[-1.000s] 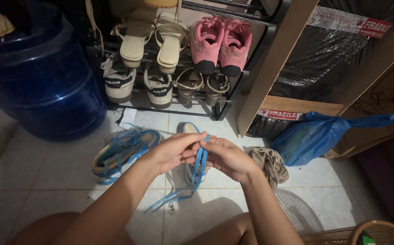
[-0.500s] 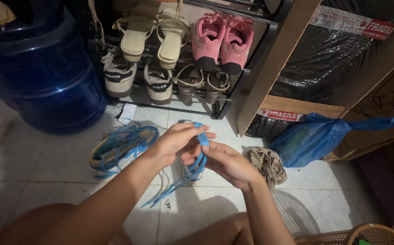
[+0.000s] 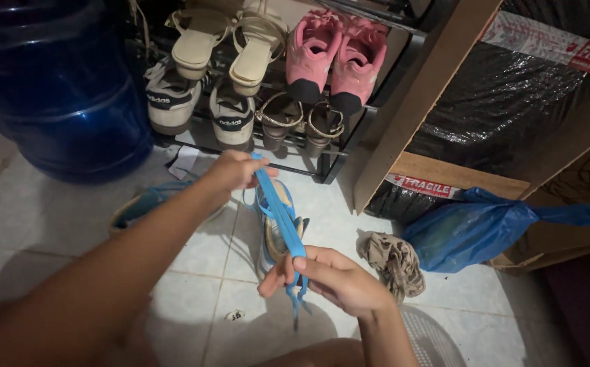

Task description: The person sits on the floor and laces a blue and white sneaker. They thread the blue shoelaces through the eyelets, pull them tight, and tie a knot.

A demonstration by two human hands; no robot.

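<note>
A: Stretching now: the blue lace, bunched between both hands a second ago, runs taut over the sneaker. Left hand pinches its far end, right hand grips the near end.

B: So the lace is pulled straight. Around the sneaker?

A: Beyond it, a shoe rack holds sandals and pink trainers; to its right, a blue bag, contents unclear.
</note>
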